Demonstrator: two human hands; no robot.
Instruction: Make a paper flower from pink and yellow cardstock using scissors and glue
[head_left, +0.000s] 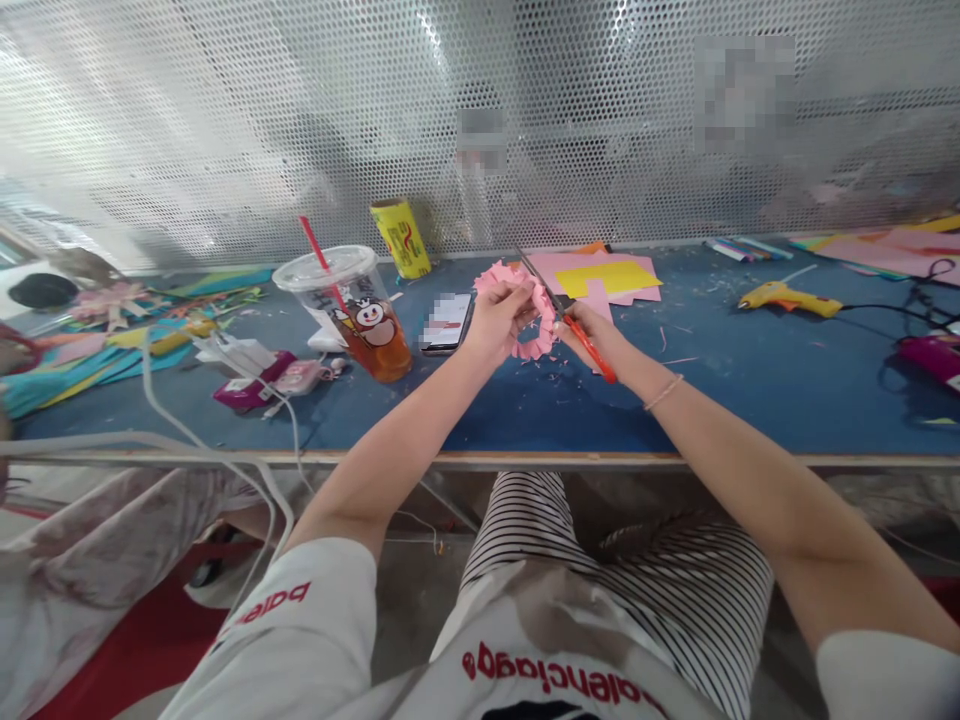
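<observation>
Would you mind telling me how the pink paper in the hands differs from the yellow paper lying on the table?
The pink paper is held up off the table by the left hand, while the yellow paper lies flat on a pink sheet. The pink paper is cut into a curled, fringed strip; the yellow paper is a flat piece with straight edges. The scissors in the right hand meet the pink paper; nothing touches the yellow paper. Both look like craft paper.

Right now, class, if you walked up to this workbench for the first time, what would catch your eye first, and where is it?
At the centre, the left hand holds a fringed pink paper strip while the right hand works red-handled scissors into it. To the left stands a plastic cup of amber drink with a red straw. A yellow glue gun lies at the right on the blue table.
</observation>
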